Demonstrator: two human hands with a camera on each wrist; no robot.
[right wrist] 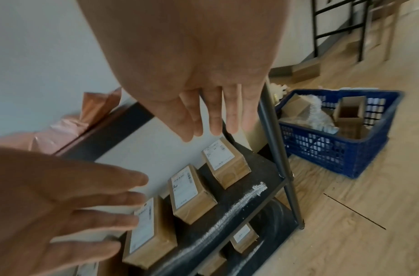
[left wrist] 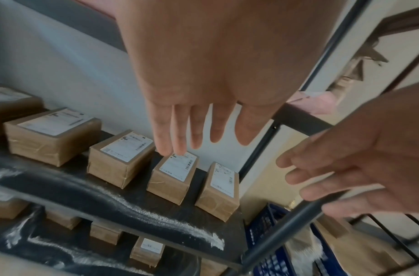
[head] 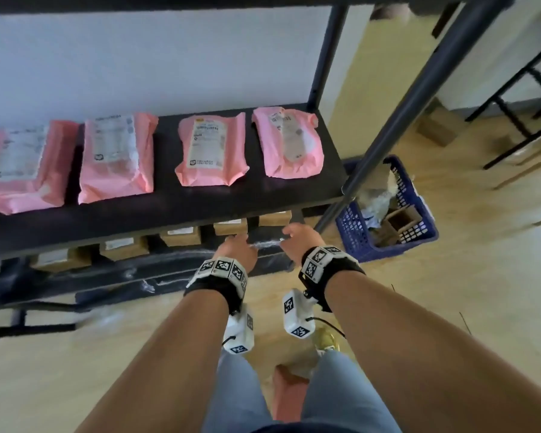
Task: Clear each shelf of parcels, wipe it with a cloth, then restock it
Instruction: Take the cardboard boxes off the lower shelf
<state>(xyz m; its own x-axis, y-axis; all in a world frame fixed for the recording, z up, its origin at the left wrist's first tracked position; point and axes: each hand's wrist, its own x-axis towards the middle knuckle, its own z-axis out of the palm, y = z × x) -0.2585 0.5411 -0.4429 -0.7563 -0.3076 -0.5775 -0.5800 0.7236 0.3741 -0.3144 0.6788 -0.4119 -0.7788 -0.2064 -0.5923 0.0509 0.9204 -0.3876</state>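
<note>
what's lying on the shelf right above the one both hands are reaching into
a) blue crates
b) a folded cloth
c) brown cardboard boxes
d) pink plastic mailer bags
d: four pink plastic mailer bags lie in a row on the upper black shelf; the brown cardboard boxes sit below.

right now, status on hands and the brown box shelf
Left hand and right hand open, empty, reaching in. Brown boxes in a row on the lower shelf, untouched. Front post beside the right hand.
</note>
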